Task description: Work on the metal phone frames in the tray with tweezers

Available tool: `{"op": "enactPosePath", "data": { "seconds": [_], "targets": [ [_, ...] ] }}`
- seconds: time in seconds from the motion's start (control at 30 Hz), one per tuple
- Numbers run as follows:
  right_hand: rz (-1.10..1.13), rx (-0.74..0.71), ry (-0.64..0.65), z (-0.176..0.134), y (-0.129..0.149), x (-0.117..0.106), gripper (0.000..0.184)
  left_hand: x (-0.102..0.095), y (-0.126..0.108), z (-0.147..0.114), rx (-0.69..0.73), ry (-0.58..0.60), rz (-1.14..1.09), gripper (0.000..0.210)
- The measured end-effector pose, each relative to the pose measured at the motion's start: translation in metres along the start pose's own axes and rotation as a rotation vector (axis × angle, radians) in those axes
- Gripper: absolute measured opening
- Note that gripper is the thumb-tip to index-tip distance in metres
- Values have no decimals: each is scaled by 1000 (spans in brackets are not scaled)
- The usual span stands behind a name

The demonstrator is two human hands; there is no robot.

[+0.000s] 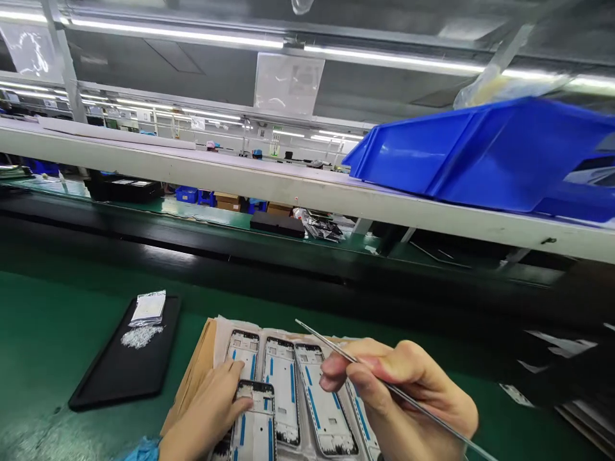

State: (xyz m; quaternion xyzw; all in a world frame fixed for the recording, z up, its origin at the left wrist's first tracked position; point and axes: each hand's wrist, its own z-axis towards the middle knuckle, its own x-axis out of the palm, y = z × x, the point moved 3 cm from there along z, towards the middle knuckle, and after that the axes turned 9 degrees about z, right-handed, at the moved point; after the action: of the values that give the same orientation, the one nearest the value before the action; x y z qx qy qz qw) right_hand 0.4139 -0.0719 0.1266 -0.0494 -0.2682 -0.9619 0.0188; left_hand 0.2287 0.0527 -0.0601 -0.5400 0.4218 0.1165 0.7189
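Phone frame (254, 424): lower centre, atop a row of frames (283, 378) on paper. Left hand (211, 410) fingers rest open on its top edge, pinning it. Right hand (403, 397) pinches tweezers (336, 349) shut. Risk: a slipping tip could scratch a frame; black tray (110, 378) of tiny parts (141, 335) could scatter if bumped.

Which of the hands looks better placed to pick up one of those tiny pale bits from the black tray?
Probably the right hand: it pinches thin metal tweezers. The left hand rests on a white phone frame.
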Motion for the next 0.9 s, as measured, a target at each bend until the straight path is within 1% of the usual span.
{"op": "enactPosePath", "data": {
  "seconds": [0.07,0.1,0.17,0.27,0.33,0.43,0.47,0.53,0.6,0.7,0.9],
  "targets": [
    [-2,1,-18,0,2,-1,16,10,6,-1,-29,12,-43,58],
    [-6,-5,-25,-1,3,-1,17,10,7,1,-44,25,-61,58],
    [-9,-21,-29,-1,5,-1,17,4,3,4,-61,53,-113,57],
    [0,-28,-17,0,5,-2,18,-19,-15,8,-49,94,-239,47],
    [-5,-19,8,0,2,-4,19,-39,-34,8,-8,95,-410,42],
    [-44,-14,68,2,-6,-6,20,-68,-67,10,63,42,-702,44],
    [-70,-13,87,3,-9,-6,20,-76,-78,12,86,18,-765,46],
    [-139,-8,126,6,-15,-6,20,-85,-95,14,111,-39,-821,53],
    [-228,-12,154,7,-20,-5,20,-88,-107,16,114,-72,-849,61],
    [-315,-15,182,7,-22,-4,18,-86,-116,16,127,-43,-883,69],
    [-372,44,168,5,-23,-3,18,-91,-125,11,228,48,-942,59]
  ]
}}
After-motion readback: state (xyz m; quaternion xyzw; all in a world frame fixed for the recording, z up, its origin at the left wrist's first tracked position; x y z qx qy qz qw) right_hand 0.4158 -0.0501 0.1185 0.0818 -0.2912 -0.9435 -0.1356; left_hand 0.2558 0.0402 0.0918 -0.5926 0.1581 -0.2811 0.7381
